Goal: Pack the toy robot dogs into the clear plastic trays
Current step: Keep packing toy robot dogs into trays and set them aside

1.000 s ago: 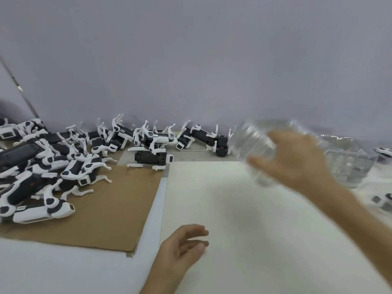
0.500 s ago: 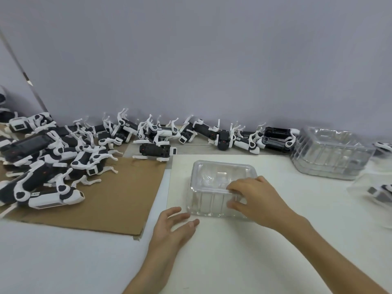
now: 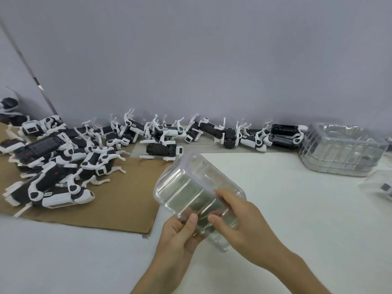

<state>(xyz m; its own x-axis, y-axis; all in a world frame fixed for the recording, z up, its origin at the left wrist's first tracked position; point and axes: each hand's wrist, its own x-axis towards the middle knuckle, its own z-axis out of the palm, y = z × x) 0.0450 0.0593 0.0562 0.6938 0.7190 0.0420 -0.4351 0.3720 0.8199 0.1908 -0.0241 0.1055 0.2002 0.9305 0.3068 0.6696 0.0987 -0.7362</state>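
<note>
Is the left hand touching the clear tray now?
Touching. Head view: the thumb of the left hand presses the tray wall; the right hand grips it too.

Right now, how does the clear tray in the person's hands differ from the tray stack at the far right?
The held tray is lifted and tilted; the tray stack rests level on the table. Both the left hand and right hand grip the held tray; nothing touches the tray stack. The held tray looks smaller than the tray stack. Both are clear plastic and look empty.
</note>
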